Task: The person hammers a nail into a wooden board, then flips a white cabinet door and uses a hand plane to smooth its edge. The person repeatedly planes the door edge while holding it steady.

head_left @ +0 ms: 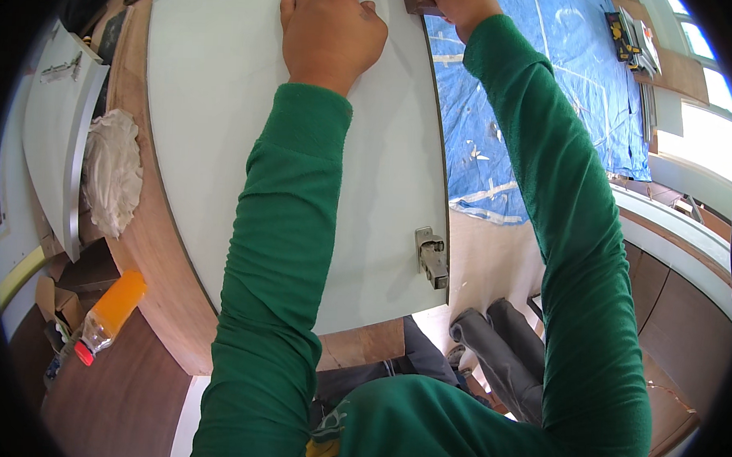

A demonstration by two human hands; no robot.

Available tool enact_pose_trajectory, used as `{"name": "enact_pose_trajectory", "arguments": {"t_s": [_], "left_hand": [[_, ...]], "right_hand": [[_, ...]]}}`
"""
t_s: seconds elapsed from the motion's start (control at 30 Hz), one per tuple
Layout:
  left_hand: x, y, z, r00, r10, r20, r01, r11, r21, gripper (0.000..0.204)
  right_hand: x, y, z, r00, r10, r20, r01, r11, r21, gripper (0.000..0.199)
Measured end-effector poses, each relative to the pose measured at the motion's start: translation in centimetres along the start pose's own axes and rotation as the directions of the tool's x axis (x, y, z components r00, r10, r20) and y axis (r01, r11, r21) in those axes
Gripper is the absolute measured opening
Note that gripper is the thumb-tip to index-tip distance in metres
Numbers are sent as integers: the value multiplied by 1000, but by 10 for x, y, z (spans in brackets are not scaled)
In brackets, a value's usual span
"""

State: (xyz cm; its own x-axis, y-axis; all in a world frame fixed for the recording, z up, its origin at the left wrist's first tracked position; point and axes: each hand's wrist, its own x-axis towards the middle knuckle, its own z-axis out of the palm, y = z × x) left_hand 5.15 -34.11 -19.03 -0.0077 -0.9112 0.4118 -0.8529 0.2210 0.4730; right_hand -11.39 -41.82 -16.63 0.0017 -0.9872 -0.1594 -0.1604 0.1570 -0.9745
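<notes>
My left hand [332, 38] lies flat on a white cabinet door panel [295, 186], near its far end, with the fingers spread and the tips cut off by the upper edge. My right hand [468, 10] is curled at the panel's far right edge, partly out of the picture. Beside its fingers shows a small brown piece [421, 1], whose kind I cannot make out, and a bit of metal. A metal hinge [433, 258] is fixed at the panel's near right edge, its arm sticking out past the surface.
The panel rests on a wooden bench [159, 278]. At left are a crumpled whitish cloth [112, 171], a curved white panel [59, 129] and an orange drink bottle [111, 315]. Blue sheeting [580, 91] covers the far right. Grey trouser legs [507, 354] show at lower right.
</notes>
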Motion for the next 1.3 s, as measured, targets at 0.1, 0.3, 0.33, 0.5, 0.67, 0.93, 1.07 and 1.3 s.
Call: {"name": "enact_pose_trajectory", "arguments": {"t_s": [0.1,0.3,0.33,0.5,0.67,0.93,1.07,1.3], "left_hand": [[0,0,-2,1000,-6,18,6,1000,3,45],[0,-1,0,1000,-4,-6,4,1000,-10,45],[0,0,1,1000,-9,-4,9,1000,-11,45],[0,-1,1,1000,-17,-12,17,1000,10,44],[1,-3,6,1000,-3,-23,4,1000,31,43],[4,-8,9,999,7,-45,-4,997,82,43],[4,-7,11,999,14,-31,-11,996,92,43],[7,-9,10,1000,-7,-26,8,998,62,41]], "right_hand": [[-13,3,-1,999,-13,-46,10,998,-66,36],[-54,12,-3,997,-33,-76,25,995,-94,38],[-63,12,-5,996,-23,-82,12,993,-121,38],[-128,0,-7,995,86,-50,-92,987,-130,34],[-182,7,-11,979,185,-84,-188,981,-37,31],[-264,20,-20,989,121,-81,-128,988,-83,38],[-290,24,-29,986,148,-79,-157,979,-132,39],[-348,28,-42,957,284,-53,-288,953,-94,49]]}}
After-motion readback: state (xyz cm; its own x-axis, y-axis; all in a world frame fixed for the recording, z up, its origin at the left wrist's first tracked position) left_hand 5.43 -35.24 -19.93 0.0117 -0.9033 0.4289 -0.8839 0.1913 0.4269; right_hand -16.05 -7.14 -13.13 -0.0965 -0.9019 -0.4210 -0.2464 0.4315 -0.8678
